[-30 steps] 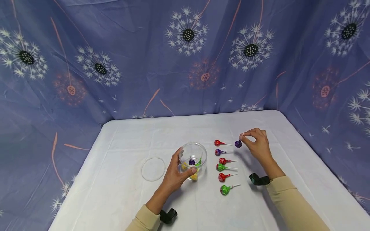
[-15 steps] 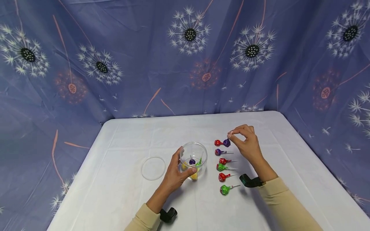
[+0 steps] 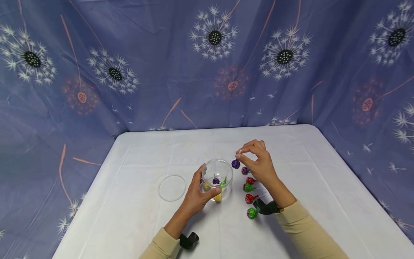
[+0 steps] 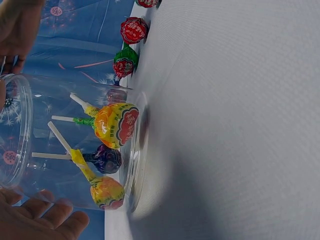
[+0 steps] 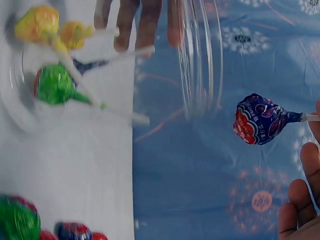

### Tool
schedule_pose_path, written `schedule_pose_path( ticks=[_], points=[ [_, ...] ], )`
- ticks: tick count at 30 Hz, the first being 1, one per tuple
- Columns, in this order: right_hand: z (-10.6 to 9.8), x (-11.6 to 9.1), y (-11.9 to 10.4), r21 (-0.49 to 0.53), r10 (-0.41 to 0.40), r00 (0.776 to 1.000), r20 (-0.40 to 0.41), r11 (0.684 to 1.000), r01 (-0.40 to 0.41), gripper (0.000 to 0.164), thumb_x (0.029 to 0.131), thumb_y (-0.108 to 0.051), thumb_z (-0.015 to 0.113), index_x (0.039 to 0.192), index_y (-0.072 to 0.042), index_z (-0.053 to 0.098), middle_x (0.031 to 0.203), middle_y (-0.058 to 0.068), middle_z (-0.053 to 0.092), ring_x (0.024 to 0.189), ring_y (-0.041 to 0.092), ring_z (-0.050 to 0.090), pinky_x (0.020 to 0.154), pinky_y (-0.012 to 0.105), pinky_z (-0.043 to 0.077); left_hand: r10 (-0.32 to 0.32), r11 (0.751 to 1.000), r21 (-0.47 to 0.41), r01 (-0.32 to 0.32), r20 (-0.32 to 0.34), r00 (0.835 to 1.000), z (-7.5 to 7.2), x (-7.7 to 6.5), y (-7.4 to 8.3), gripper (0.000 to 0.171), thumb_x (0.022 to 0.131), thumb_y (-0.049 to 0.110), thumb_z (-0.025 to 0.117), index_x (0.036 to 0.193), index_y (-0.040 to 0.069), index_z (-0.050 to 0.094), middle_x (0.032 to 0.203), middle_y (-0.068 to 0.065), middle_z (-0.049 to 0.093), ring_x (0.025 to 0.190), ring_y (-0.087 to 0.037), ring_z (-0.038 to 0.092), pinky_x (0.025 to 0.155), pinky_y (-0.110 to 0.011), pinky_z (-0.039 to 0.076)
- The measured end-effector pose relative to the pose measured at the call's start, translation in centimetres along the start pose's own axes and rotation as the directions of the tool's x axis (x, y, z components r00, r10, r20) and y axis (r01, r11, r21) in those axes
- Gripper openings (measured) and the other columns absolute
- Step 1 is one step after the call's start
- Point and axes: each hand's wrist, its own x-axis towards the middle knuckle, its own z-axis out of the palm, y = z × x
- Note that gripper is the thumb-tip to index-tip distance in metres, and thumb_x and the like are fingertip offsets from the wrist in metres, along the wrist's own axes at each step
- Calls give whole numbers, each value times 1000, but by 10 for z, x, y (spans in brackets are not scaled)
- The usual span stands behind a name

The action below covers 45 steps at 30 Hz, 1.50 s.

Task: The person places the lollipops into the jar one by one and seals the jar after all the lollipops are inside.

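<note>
My left hand (image 3: 196, 196) holds a clear plastic jar (image 4: 55, 182) around its side, and the jar stands upright on the table. Inside it are yellow lollipops (image 4: 116, 125), a purple one (image 4: 106, 159) and a green one (image 5: 55, 82), sticks pointing up. Just right of the jar's rim, my right hand (image 3: 258, 160) pinches another purple lollipop (image 5: 257, 120) by its white stick, its wrapped head hanging down. Beneath and beside that hand, a purple lollipop (image 3: 245, 170), red ones (image 3: 249, 198) and green ones (image 3: 252, 213) lie in a column.
A clear round lid (image 3: 159, 187) lies flat to the left of the jar. The white-clothed table (image 3: 129, 216) ends at a blue curtain (image 3: 155, 54) with dandelion prints. Each wrist carries a black camera mount (image 3: 189, 241).
My right hand has carried the purple lollipop leftward over the column to beside the jar's rim. It now hides the farthest red lollipop. The left hand and jar have stayed put.
</note>
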Motion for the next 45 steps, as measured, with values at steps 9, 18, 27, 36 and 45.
schedule_pose_path(
  ticks=[9, 18, 27, 36, 45],
  points=[
    [23, -8, -2, 18, -76, 994, 82, 997, 75, 7, 80, -8, 74, 84, -13, 72, 92, -1, 59, 94, 11, 40, 75, 26, 34, 5, 1000, -8, -4, 10, 1000, 1, 1, -1, 95, 78, 41, 76, 151, 20, 18, 152, -8, 29, 140, -28, 32, 115, -49, 28],
    [39, -15, 0, -50, -89, 985, 149, 994, 97, 7, 80, -15, 75, 82, -21, 73, 91, -6, 58, 93, 10, 39, 79, 30, 36, 43, 999, -33, -43, 6, 999, 1, 1, -3, 94, 79, 37, 75, 151, 18, 18, 151, -11, 30, 138, -31, 34, 113, -51, 30],
    [46, -18, 1, -179, -145, 967, 208, 967, 183, 7, 75, -18, 78, 80, -20, 73, 90, -5, 58, 92, 12, 39, 80, 35, 32, 42, 998, -42, -41, 14, 999, 1, 2, -4, 94, 79, 37, 75, 151, 18, 17, 152, -10, 29, 137, -35, 35, 112, -52, 31],
    [51, -20, 4, -284, -170, 951, 260, 927, 243, 8, 73, -20, 80, 77, -18, 74, 89, -5, 57, 94, 16, 41, 81, 36, 35, 42, 999, -36, -41, 19, 999, 0, 1, -3, 95, 79, 38, 75, 151, 17, 17, 151, -11, 29, 138, -32, 33, 113, -52, 30],
    [52, -20, 3, -317, -213, 941, 264, 902, 293, 10, 72, -20, 81, 79, -19, 75, 88, -4, 57, 93, 17, 42, 82, 37, 34, 44, 998, -38, -43, 21, 999, 0, 0, -4, 94, 80, 38, 74, 152, 20, 16, 152, -9, 27, 139, -29, 32, 113, -52, 30]
  ],
)
